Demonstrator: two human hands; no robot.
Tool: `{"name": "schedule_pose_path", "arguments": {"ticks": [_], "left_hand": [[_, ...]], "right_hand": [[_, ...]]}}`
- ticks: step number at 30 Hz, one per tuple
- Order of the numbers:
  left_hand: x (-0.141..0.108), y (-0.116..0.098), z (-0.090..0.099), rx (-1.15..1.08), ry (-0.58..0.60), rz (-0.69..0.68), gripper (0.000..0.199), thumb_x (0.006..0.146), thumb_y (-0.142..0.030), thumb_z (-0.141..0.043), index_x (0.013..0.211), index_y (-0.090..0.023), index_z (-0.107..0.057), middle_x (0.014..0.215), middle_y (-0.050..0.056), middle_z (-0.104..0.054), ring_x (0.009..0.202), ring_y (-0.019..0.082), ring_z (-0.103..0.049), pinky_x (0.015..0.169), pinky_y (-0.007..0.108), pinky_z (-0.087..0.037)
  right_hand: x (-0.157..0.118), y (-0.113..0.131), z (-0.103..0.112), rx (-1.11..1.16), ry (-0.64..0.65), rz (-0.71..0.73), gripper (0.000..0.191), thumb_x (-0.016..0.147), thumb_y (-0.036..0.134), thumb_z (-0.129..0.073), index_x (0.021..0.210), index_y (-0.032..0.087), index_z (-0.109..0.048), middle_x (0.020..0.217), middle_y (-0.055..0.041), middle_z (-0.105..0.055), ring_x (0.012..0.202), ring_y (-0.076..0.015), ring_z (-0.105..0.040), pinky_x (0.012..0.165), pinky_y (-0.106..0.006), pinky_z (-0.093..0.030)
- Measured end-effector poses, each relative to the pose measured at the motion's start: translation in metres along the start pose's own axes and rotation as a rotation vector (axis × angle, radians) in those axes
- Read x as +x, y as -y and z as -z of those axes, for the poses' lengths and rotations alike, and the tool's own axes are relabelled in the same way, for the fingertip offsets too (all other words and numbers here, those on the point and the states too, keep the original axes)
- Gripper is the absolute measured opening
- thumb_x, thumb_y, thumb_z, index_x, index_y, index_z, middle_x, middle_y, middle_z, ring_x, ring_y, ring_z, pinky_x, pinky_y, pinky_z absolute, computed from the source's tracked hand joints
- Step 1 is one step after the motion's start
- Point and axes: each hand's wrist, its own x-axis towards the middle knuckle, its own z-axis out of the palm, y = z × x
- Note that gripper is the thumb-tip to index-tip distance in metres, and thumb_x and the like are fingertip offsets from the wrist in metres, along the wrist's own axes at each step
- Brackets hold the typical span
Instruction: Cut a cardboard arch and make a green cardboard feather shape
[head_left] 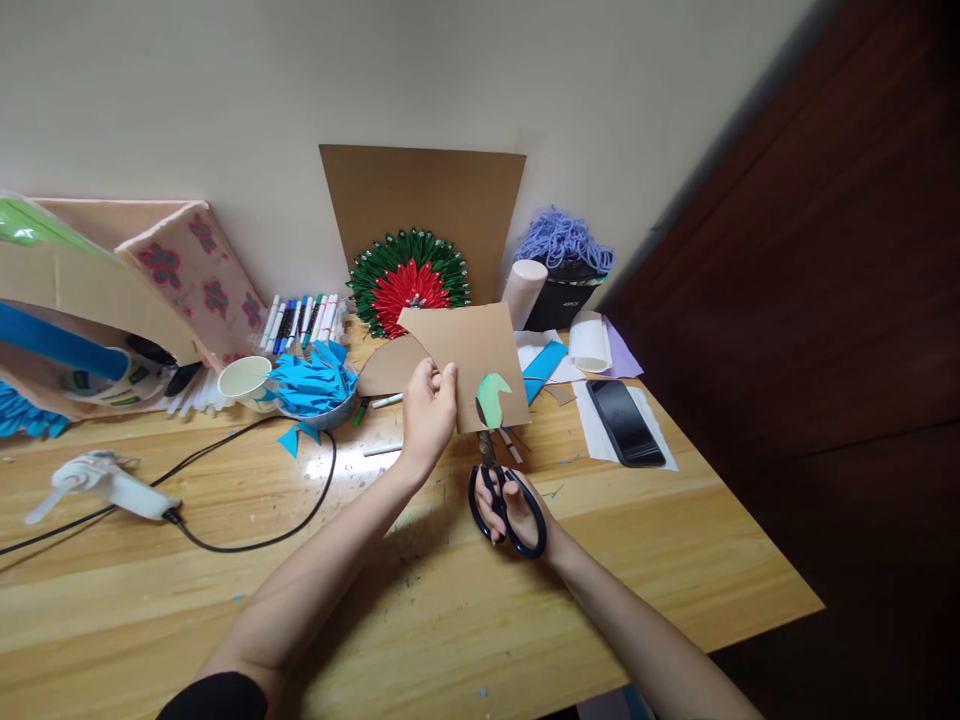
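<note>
My left hand [430,415] pinches the left edge of a brown cardboard piece [480,345], held up above the table. A pale green painted shape [492,400] is on its lower part, near the bottom edge. Dark-handled scissors [531,530] are in my right hand [517,505], with fingers through the loops. Their blades point up and meet the cardboard's lower edge just beside the green shape. Part of the blades is hidden or hard to make out there.
Behind stands a cardboard sheet [427,185] with a green and red fan-shaped decoration [442,285]. Leftward are a bowl of blue paper pieces [311,380], a paper cup [246,380], markers [304,322] and a corded glue gun [112,487]. A phone [625,422] lies right.
</note>
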Motion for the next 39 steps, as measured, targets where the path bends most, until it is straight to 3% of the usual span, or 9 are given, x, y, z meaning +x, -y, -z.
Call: {"name": "schedule_pose_path", "arguments": {"ticks": [4,11,16,24,34,39], "left_hand": [[0.006,-0.005,0.005,-0.055,0.02,0.02,0.016,0.08,-0.031,-0.053,0.072,-0.018,-0.049,0.055,-0.005,-0.046,0.053,0.01,-0.046,0.055,0.02,-0.038],[0.02,-0.013,0.02,-0.028,0.161,0.062,0.025,0.066,-0.035,-0.068,0.068,-0.016,-0.052,0.066,0.0,-0.058,0.061,0.012,-0.054,0.058,0.023,-0.041],[0.013,-0.009,0.012,-0.007,0.116,0.034,0.023,0.069,-0.033,-0.065,0.069,-0.015,-0.051,0.061,-0.002,-0.055,0.054,0.01,-0.051,0.053,0.021,-0.039],[0.003,-0.016,0.006,0.082,0.061,0.042,0.028,0.07,-0.031,-0.065,0.059,-0.017,-0.042,0.048,-0.006,-0.045,0.045,0.007,-0.042,0.045,0.018,-0.029],[0.002,-0.012,0.006,0.066,0.046,0.024,0.031,0.071,-0.033,-0.064,0.059,-0.018,-0.04,0.048,-0.007,-0.042,0.046,0.006,-0.04,0.047,0.018,-0.028],[-0.003,-0.015,0.002,-0.048,0.057,0.054,0.031,0.071,-0.035,-0.064,0.06,-0.018,-0.041,0.051,-0.006,-0.046,0.05,0.008,-0.044,0.05,0.02,-0.032]], "right_hand": [[-0.002,0.003,0.001,-0.028,-0.027,-0.006,0.061,0.063,0.079,-0.044,0.067,0.018,-0.044,0.04,0.0077,-0.041,0.031,-0.0068,-0.038,0.032,-0.018,-0.031],[0.0,-0.002,0.002,0.069,0.009,0.029,0.067,0.056,0.083,-0.043,0.068,0.018,-0.045,0.04,0.0073,-0.042,0.031,-0.0066,-0.039,0.033,-0.018,-0.033],[0.004,-0.014,0.005,0.139,0.036,0.056,0.071,0.054,0.087,-0.034,0.069,0.018,-0.043,0.042,0.0057,-0.045,0.033,-0.0088,-0.044,0.037,-0.021,-0.039],[0.002,-0.002,0.012,0.124,0.098,0.025,0.072,0.051,0.088,-0.033,0.066,0.018,-0.042,0.041,0.0048,-0.047,0.033,-0.0097,-0.047,0.036,-0.02,-0.039],[0.0,-0.003,0.001,0.071,-0.047,0.059,0.064,0.063,0.081,-0.041,0.065,0.018,-0.045,0.038,0.0076,-0.039,0.03,-0.0066,-0.038,0.032,-0.017,-0.033],[-0.001,-0.004,-0.004,0.066,-0.104,0.102,0.065,0.061,0.083,-0.04,0.064,0.019,-0.044,0.037,0.008,-0.038,0.029,-0.0066,-0.037,0.031,-0.018,-0.031]]}}
